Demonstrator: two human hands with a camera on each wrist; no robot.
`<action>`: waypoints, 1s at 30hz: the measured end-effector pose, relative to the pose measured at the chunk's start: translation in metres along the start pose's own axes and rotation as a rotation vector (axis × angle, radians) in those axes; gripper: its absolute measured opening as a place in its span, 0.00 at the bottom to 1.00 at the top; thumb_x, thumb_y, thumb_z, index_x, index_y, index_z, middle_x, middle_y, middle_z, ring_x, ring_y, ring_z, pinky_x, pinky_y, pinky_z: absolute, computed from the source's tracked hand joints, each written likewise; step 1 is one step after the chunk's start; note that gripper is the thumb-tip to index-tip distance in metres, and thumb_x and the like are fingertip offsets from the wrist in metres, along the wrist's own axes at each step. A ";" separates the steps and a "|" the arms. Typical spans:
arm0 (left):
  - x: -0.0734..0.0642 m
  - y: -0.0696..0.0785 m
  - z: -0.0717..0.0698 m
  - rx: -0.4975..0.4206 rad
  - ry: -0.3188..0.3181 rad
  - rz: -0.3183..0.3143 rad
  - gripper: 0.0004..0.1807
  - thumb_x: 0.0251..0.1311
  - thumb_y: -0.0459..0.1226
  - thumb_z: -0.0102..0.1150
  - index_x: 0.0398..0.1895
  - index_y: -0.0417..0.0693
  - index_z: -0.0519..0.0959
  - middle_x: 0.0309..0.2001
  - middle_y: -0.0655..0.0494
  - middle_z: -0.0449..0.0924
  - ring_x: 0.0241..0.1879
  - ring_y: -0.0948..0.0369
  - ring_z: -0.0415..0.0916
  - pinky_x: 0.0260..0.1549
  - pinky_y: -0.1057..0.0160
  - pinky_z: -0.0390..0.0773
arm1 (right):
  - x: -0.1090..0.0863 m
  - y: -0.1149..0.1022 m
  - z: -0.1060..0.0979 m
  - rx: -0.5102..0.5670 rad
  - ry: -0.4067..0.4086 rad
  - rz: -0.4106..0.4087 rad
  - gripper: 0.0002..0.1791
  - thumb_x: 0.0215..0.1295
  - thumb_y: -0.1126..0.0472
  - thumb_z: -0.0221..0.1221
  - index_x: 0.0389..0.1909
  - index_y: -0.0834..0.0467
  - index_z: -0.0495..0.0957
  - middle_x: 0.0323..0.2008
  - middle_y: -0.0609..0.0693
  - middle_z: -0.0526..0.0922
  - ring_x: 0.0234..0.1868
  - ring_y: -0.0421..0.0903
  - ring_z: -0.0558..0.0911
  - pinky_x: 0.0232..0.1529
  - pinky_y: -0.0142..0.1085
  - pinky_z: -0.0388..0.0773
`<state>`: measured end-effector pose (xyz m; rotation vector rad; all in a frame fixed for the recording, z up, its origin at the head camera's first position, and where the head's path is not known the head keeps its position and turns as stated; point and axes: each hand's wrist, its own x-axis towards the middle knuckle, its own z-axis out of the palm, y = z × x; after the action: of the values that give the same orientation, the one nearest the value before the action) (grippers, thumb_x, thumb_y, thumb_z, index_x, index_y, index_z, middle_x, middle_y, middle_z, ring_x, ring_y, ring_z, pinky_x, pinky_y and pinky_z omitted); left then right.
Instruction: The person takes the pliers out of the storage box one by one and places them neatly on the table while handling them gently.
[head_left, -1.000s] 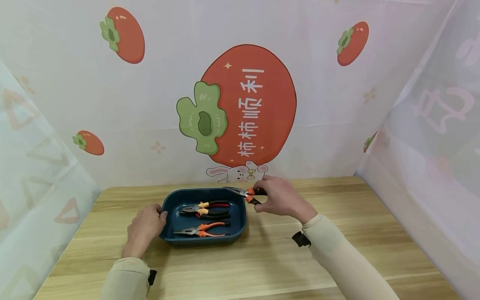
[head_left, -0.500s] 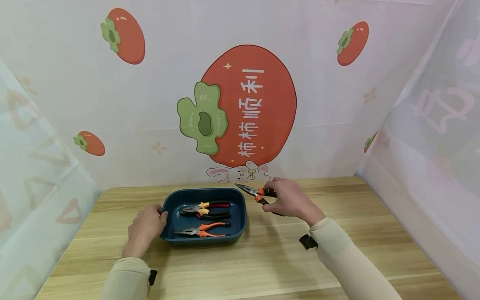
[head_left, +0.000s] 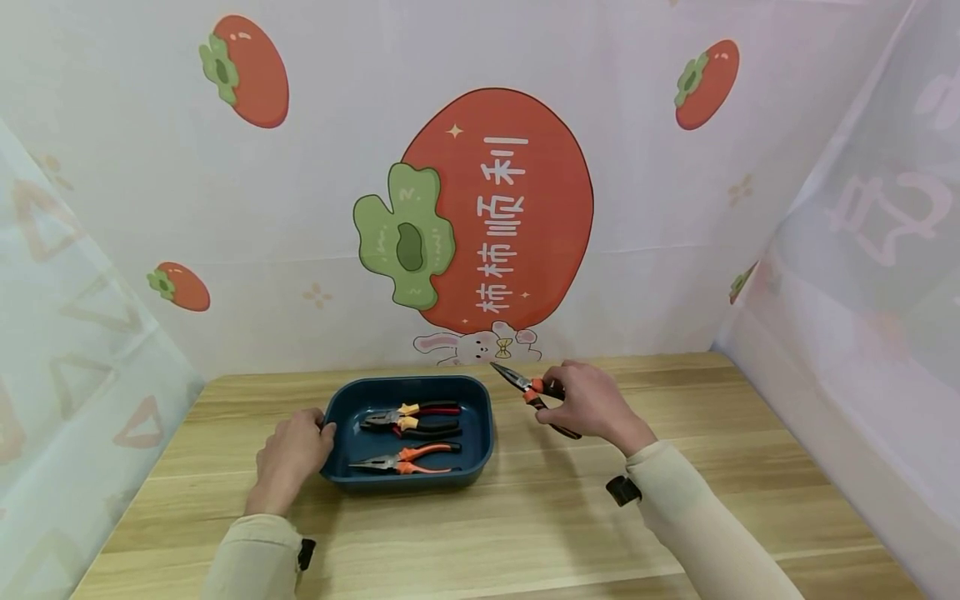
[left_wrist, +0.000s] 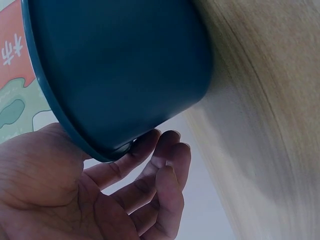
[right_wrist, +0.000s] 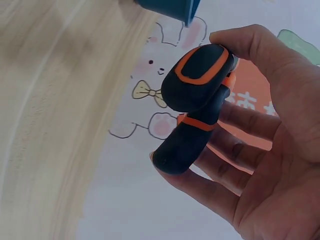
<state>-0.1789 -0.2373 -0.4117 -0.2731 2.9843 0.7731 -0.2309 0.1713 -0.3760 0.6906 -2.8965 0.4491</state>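
My right hand [head_left: 592, 402] grips needle-nose pliers [head_left: 532, 388] by their black and orange handles, to the right of the blue tray [head_left: 486, 467]. The metal nose points up and left, past the tray's far right corner. In the right wrist view, the thumb and fingers wrap the two handles [right_wrist: 197, 80], which stand somewhat apart. My left hand [head_left: 292, 454] pinches the tray's left rim between thumb and fingers; the left wrist view shows the fingers curled under that rim [left_wrist: 107, 155]. Inside the tray lie yellow-and-black pliers [head_left: 408, 421] and orange-handled needle-nose pliers [head_left: 405, 459].
The tray stands on a wood-grain table [head_left: 480, 542]. Behind the table's far edge rises a white backdrop [head_left: 645, 292] with persimmon prints. Pale cloth side walls [head_left: 862, 350] flank the table left and right.
My right hand has moved right and slightly nearer, carrying the needle-nose pliers from over the tray's right rim to beside the tray. The left hand and tray stay put.
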 end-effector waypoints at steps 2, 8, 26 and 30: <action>0.000 0.000 0.000 0.000 0.000 0.000 0.15 0.74 0.39 0.51 0.50 0.34 0.78 0.33 0.44 0.79 0.28 0.48 0.74 0.24 0.50 0.70 | 0.000 0.002 0.002 -0.002 -0.001 0.021 0.18 0.50 0.50 0.72 0.38 0.55 0.85 0.30 0.45 0.79 0.29 0.41 0.75 0.30 0.39 0.73; 0.000 0.000 0.000 0.003 -0.004 0.000 0.15 0.74 0.39 0.51 0.49 0.34 0.78 0.30 0.46 0.77 0.26 0.49 0.73 0.24 0.52 0.70 | 0.000 0.008 0.010 -0.017 -0.016 0.088 0.19 0.51 0.49 0.73 0.39 0.56 0.85 0.31 0.46 0.81 0.28 0.42 0.76 0.28 0.38 0.73; 0.001 0.002 0.001 0.020 0.004 -0.004 0.15 0.74 0.38 0.51 0.50 0.32 0.78 0.32 0.44 0.78 0.26 0.49 0.73 0.23 0.53 0.70 | 0.002 0.009 0.030 0.004 -0.055 0.252 0.19 0.54 0.47 0.73 0.34 0.57 0.81 0.27 0.47 0.77 0.25 0.46 0.72 0.24 0.37 0.67; 0.000 0.003 0.001 0.021 0.005 -0.004 0.14 0.74 0.37 0.51 0.47 0.33 0.78 0.29 0.45 0.77 0.25 0.50 0.73 0.22 0.54 0.69 | 0.003 0.009 0.034 0.019 -0.069 0.288 0.19 0.54 0.45 0.72 0.30 0.56 0.79 0.25 0.47 0.76 0.24 0.46 0.72 0.23 0.38 0.67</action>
<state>-0.1796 -0.2345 -0.4114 -0.2799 2.9936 0.7418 -0.2396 0.1665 -0.4100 0.2953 -3.0731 0.4923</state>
